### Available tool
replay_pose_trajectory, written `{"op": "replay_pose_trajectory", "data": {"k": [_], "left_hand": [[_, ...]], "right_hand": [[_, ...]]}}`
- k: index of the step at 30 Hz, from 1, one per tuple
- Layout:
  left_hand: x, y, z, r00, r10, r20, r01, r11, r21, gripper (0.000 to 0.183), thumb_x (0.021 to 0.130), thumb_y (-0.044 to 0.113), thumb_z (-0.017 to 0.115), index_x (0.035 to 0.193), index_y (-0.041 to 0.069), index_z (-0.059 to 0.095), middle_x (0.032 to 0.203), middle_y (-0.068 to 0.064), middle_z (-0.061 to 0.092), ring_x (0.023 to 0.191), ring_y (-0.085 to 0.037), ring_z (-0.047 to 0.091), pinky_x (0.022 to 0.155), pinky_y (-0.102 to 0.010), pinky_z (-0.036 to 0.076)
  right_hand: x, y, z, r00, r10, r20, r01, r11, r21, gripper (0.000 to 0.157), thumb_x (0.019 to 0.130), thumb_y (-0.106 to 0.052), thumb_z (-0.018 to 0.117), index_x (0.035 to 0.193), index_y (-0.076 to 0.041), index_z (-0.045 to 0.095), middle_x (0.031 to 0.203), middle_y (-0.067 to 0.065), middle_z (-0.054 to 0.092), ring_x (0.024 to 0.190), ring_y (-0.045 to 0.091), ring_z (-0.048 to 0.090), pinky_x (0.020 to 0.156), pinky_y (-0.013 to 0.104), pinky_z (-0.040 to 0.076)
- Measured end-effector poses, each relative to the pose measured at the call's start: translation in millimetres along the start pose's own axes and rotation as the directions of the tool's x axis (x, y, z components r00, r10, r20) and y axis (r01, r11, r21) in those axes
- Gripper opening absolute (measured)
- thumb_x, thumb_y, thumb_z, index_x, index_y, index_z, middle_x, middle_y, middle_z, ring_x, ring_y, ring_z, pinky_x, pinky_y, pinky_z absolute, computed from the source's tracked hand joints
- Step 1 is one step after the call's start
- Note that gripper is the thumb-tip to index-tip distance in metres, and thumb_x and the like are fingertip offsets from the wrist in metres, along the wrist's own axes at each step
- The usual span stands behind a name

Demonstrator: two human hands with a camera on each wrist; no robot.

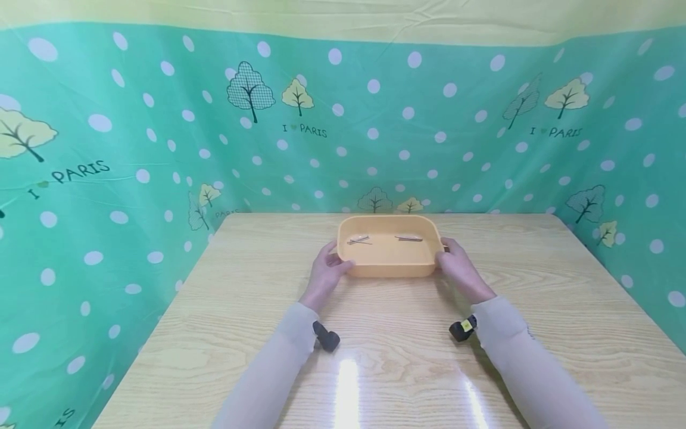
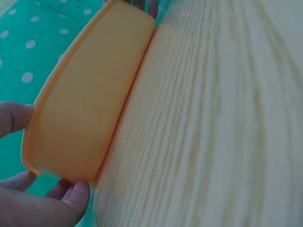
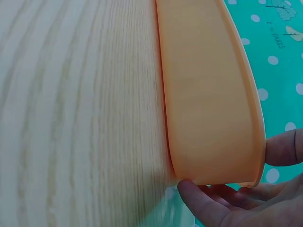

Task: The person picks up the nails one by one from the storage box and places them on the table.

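Plainly, the head view showed your left hand (image 1: 325, 275) and right hand (image 1: 455, 262) gripping the orange tray (image 1: 393, 271) near the far edge of the table (image 1: 241, 310), with room either side; uneven lifting could have slid the slim metal pieces (image 1: 409, 239) (two groups). The left wrist view showed its base meeting the table; the right wrist view agreed.

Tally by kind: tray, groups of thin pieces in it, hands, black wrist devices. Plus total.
Orange tray: 1
Groups of thin pieces: 2 (left group, right group; single pieces too small to count surely)
Hands: 2 (left hand, right hand)
Black wrist devices: 2 (left device, right device)
Total: 7
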State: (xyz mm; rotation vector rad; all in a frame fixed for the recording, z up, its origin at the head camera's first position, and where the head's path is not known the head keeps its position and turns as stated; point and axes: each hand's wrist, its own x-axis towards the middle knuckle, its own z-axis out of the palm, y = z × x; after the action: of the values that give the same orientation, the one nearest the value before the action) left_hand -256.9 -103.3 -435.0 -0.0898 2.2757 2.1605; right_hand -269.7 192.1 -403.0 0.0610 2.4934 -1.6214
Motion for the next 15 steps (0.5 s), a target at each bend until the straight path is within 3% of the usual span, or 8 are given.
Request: {"op": "replay_pose_trajectory", "data": {"k": [15], "left_hand": [[0.1,0.6,-2.2,1.000,-0.013,-0.014,0.013,1.000,0.013,0.079,0.079,0.016,0.074,0.147,0.017,0.034,0.131,-0.019,0.050,0.120,-0.028,0.053,0.101,-0.041,0.044]], "right_hand": [[1.8,0.6,4.3,1.000,0.014,-0.011,-0.014,1.000,-0.009,0.072,0.083,-0.008,0.035,0.150,0.001,0.011,0.148,0.027,0.027,0.131,0.040,0.037,0.110,0.053,0.029]]}}
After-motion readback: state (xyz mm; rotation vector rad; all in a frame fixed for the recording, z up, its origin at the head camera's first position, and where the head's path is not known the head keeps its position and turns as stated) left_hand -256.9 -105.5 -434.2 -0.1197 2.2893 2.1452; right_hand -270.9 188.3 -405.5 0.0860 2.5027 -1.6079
